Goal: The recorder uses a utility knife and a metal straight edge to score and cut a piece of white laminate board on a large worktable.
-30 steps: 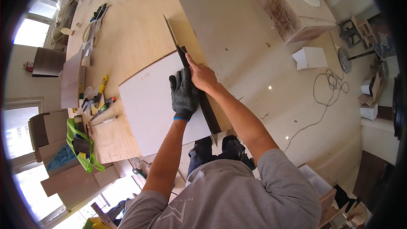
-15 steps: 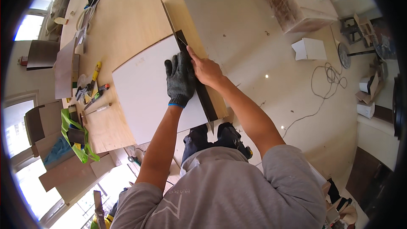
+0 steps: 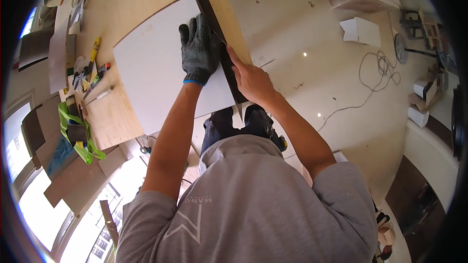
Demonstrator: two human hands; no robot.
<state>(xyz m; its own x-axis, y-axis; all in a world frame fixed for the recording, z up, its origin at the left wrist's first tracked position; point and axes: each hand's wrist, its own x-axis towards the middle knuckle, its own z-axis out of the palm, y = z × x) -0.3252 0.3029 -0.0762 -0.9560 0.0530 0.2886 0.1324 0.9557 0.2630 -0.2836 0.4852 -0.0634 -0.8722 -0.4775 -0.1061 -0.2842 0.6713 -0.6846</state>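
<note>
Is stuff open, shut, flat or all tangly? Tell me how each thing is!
Left hand: gloved, fingers stretched out, over the panel's edge
Right hand: bare, closed on a thin tool, mostly hidden
White panel: lying flat
Dark strip: flat, along the panel's right edge
Grey cable: loosely looped on the floor
Green bag: crumpled

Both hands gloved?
No: the left hand wears a dark grey glove, while the right hand is bare.

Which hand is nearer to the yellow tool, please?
Left: the gloved left hand, over the white panel, is right of the yellow tool; the right hand is farther right.
</note>
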